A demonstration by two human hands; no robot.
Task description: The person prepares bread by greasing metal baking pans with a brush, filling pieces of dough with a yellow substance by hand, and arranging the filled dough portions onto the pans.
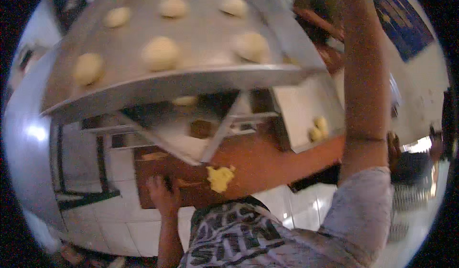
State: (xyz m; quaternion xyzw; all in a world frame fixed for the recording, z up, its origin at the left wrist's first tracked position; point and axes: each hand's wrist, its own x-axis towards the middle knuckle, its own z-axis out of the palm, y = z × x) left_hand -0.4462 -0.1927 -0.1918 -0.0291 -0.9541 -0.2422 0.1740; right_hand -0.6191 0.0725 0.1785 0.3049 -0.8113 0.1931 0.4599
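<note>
My left hand point(163, 195) is at the near edge of a red-brown work table point(267, 165), fingers apart. A small dark shape shows between its thumb and fingers, too blurred to name. Right of it lies a crumbly yellow lump point(220, 178), perhaps dough. My right arm point(364, 76) stretches up along the right side of a large metal tray point(201, 83); shadow and blur at the top edge hide what my right hand does. Pale round dough balls point(161, 53) stand spaced out in rows on the tray, which is above the table.
Beneath the raised tray are metal struts point(222, 127). Another pale tray point(306, 105) on the right carries a few yellow dough pieces point(318, 129). A dark-framed stand point(81, 165) is at left on white floor tiles point(112, 222). A blue panel point(401, 21) hangs at upper right.
</note>
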